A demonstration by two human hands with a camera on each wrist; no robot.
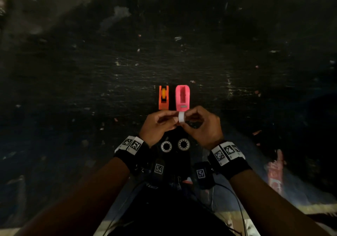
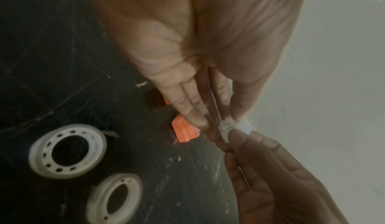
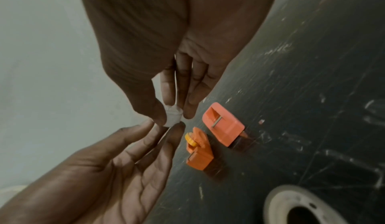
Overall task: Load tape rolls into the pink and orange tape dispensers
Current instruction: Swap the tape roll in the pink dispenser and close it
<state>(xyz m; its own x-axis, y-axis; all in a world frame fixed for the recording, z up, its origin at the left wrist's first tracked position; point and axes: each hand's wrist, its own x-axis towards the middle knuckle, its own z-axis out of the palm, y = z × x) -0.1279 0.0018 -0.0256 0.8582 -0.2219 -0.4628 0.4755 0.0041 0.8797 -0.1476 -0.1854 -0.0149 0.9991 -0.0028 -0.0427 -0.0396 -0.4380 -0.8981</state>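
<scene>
Both grips pinch one small white tape roll [image 1: 181,117] between them, the left hand [image 1: 158,124] at its 9 o'clock side and the right hand [image 1: 202,125] at 3. Just past it at 12 o'clock stands the pink dispenser [image 1: 182,98] on the dark bench [image 1: 255,71], with the orange dispenser [image 1: 163,97] at its 9 o'clock side. Two more white rolls [image 1: 166,146] lie at 6 o'clock, between the wrists.

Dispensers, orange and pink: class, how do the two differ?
The orange dispenser is narrower than the pink dispenser. The orange one holds a yellow hub in its slot; the pink one's slot looks empty. Both stand side by side on the dark table, beyond the hands.
</scene>
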